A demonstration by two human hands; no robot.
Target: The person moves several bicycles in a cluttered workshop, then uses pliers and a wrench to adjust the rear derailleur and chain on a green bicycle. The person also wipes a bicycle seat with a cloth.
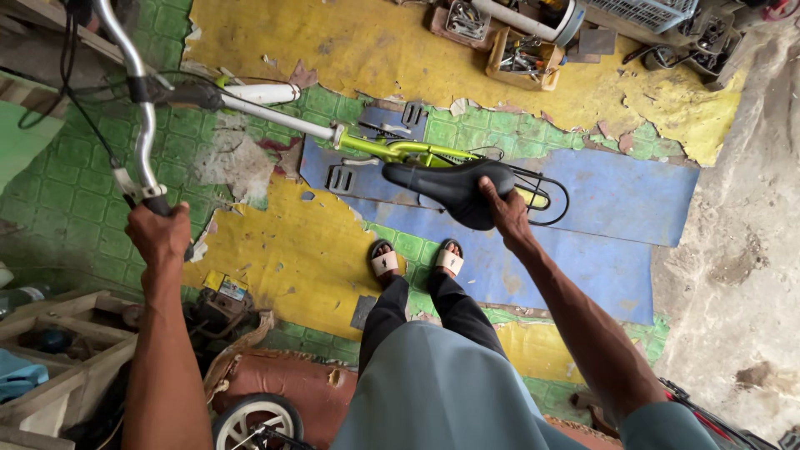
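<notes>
I look straight down on a lime-green and white bicycle frame [392, 148]. My left hand [158, 233] is closed around the near grip of its chrome handlebar [146, 117] at the left. My right hand [504, 208] grips the rear of the black saddle [450, 185] in the middle of the view. A black wire rack [546, 187] sticks out behind the saddle. My feet in white sandals [417, 260] stand just below the saddle on the floor.
The floor has peeling yellow, green and blue paint [617, 200]. Wooden trays of tools [525, 57] lie at the top. A wooden crate [58, 350] sits at lower left. A small wheel [254, 417] and a brown cushion [287, 379] lie at the bottom.
</notes>
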